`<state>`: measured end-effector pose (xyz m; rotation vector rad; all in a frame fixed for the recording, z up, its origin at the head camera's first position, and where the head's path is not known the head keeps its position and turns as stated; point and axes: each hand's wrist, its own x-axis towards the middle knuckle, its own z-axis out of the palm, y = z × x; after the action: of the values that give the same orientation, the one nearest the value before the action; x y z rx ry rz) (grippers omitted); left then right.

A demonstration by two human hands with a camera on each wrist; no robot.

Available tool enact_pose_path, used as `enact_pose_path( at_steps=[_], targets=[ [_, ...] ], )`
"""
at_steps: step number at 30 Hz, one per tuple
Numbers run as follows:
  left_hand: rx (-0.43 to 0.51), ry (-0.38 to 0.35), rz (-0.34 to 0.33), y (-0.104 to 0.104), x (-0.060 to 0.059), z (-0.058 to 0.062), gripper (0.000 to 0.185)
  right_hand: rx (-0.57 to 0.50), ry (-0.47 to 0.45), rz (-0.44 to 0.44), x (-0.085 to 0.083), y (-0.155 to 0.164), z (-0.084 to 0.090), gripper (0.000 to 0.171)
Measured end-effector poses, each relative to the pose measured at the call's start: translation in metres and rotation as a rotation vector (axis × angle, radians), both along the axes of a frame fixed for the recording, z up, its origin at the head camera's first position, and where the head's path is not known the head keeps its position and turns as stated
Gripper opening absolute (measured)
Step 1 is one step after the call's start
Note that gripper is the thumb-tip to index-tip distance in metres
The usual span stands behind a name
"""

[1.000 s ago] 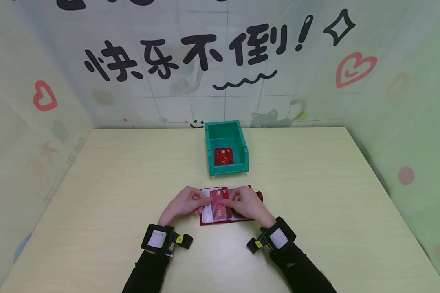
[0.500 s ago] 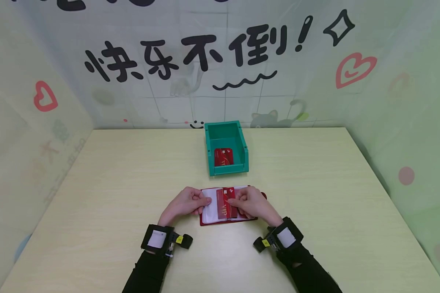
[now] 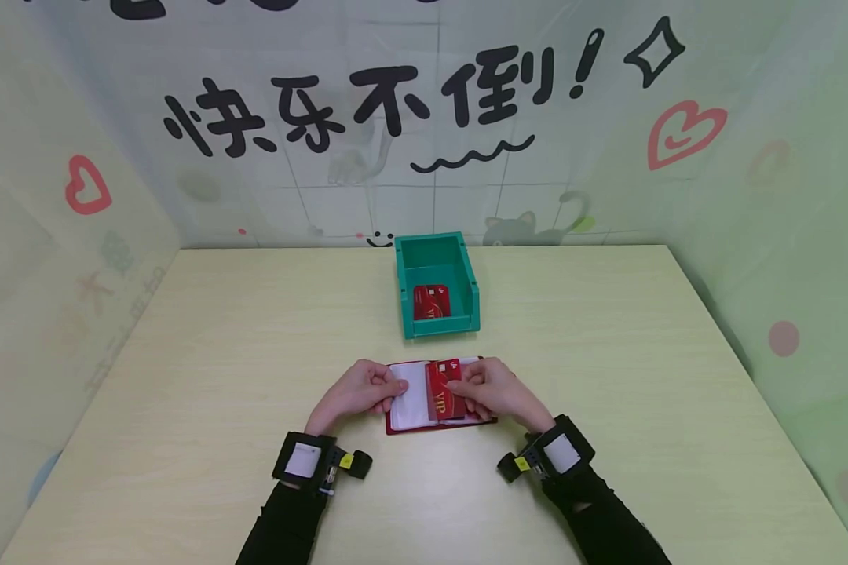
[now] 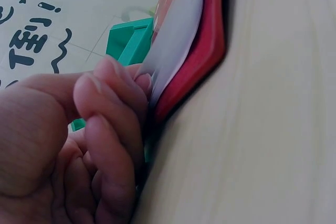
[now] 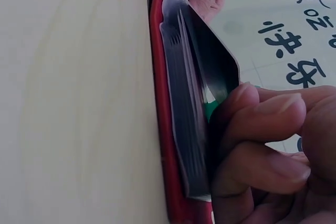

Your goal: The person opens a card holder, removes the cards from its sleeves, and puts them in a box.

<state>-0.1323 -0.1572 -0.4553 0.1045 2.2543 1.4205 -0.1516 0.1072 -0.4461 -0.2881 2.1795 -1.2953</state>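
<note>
Head view: right hand covers the right page of the open card holder and the lower right part of the red VIP card; the card's small print is too small to read. Left hand hides the holder's left edge. Card in the green bin is partly cut by the front wall, its text unreadable. Top characters on the wall are cut by the frame's upper edge.

Left wrist view: the left hand is cropped at lower left, the holder cut at the top, bin mostly hidden behind fingers.

Right wrist view: the right hand is cropped at lower right; card faces are seen edge-on, dark and blurred.
</note>
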Motion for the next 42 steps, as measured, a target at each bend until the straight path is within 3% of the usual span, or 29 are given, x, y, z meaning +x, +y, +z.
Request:
enact_pose_path(
  at_steps=[15,26,42],
  targets=[
    [-0.008,-0.005,0.011,0.001,0.000,-0.003,0.024,-0.012,0.011,0.008,-0.007,0.004,0.011,0.024],
    [-0.006,-0.008,0.005,0.000,0.000,-0.003,0.024,0.010,0.087,0.028,-0.017,0.002,0.022,0.026],
    [0.017,-0.001,-0.008,0.000,0.000,0.001,0.024,0.054,0.202,-0.005,-0.048,-0.008,0.054,0.025]
  ],
)
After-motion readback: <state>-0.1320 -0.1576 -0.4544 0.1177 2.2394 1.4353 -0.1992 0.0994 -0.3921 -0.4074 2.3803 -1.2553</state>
